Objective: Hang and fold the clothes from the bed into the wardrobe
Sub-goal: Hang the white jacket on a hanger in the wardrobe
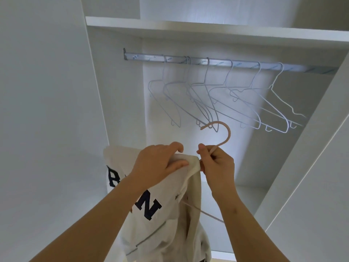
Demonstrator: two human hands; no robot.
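A cream sweatshirt [162, 220] with dark blue letters hangs in front of the open wardrobe. My left hand [158, 163] grips its collar edge between thumb and fingers. My right hand [217, 163] pinches the neck of a pink hanger [222, 135] just below its hook. One pink hanger arm sticks out of the garment at lower right; the rest of the hanger is hidden inside the fabric. The hook is well below the metal rail [226, 63].
Several empty white wire hangers [213, 97] hang along the rail, spread from left of centre to the right. A white shelf [207, 29] runs above the rail. The wardrobe's side panels [302, 167] close in left and right.
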